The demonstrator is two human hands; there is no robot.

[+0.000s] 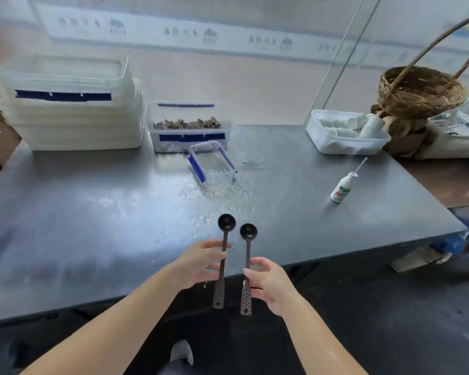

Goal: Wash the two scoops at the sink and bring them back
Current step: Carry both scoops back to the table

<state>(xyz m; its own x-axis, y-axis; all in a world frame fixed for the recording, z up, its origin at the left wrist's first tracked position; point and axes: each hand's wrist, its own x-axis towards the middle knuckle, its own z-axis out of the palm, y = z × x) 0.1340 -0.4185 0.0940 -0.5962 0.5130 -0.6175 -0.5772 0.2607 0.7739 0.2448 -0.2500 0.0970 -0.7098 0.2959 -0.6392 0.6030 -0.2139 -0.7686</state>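
shoe, one, bottom centre of frame. left hand, fingers pinching the left scoop mid-handle. right hand, fingers pinching the right scoop mid-handle. scoops: two, bowls up, side by side at lower centre over the near edge of the metal table. advice: keep grips firm, handles apart. no sink visible. white bottle, one, right of centre.

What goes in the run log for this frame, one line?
left hand: holds left scoop | right hand: holds right scoop | both above metal table edge | no sink in view
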